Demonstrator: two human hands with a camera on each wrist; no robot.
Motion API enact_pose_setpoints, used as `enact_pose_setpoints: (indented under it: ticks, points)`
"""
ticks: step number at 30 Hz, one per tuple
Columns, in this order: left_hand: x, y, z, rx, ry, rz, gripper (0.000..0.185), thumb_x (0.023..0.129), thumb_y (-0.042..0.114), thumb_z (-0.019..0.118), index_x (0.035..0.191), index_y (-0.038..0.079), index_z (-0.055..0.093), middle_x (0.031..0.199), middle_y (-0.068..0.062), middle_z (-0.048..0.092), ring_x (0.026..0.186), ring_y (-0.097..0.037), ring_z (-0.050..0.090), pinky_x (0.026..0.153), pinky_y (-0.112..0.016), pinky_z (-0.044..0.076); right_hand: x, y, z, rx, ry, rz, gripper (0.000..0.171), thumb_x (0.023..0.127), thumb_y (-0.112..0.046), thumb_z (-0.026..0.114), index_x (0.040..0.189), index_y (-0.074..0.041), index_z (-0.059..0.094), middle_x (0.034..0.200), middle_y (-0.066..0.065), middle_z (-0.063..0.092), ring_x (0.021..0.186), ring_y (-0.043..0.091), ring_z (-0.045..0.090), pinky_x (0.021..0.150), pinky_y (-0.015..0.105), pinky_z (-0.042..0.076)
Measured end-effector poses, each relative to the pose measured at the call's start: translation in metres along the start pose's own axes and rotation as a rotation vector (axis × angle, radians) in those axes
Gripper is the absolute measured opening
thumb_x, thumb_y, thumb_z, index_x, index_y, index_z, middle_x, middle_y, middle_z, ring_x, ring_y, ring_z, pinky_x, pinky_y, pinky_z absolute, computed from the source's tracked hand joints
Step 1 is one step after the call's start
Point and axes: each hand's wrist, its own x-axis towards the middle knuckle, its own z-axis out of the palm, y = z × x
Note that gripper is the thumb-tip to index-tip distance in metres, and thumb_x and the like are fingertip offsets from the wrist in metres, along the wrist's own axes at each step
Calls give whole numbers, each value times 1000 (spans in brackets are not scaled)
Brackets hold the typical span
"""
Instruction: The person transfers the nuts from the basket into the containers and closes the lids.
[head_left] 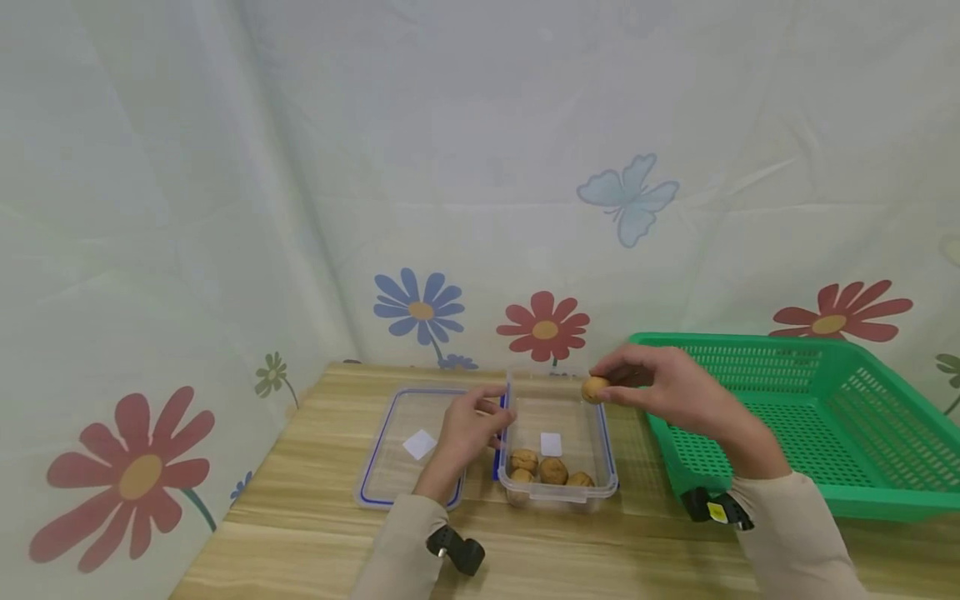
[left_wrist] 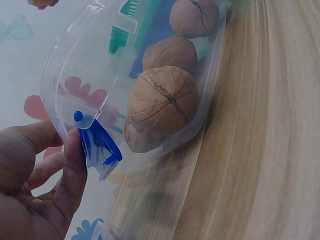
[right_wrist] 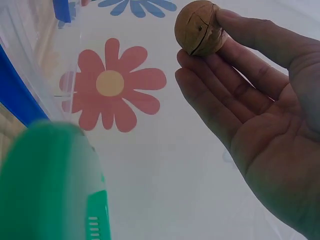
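A walnut is pinched between thumb and fingertips of my right hand, above the right rim of a clear plastic food container. In the right wrist view the walnut shows a dark crack along its shell. My left hand grips the container's left rim, its fingers beside a blue latch. Several walnuts lie inside at the near end, and a white label shows on the container's bottom.
Left of the container, its clear lid with a blue seal lies flat on the wooden table. A large green plastic basket stands on the right. Behind the table hangs a flowered curtain.
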Motion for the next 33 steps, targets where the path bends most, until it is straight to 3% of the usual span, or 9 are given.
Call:
enact_pose_setpoints:
  ticks: [9,20,33]
  points:
    - [0,-1,0,13,-3,-6,42,96,3,77,137,-2,67,99,-16,67,65,-17,67,56,-33,65,4,2,13,47,-61,29,26,98,-14,79,121,-4,75,111,3,74,100,19,73,86,26,63]
    - [-1,-1,-1,10,-6,3,44,97,5,77,138,-3,66,100,-17,67,67,-18,68,57,-33,65,12,7,33,43,-205,17,20,98,-20,80,114,-9,78,106,-3,76,96,15,72,84,31,64]
    - [-1,2,-1,26,-7,0,43,97,4,75,138,-3,66,101,-17,67,71,-18,68,59,-33,66,18,13,57,43,-327,9,15,96,-16,82,108,-9,78,98,-7,74,87,9,70,80,24,62]
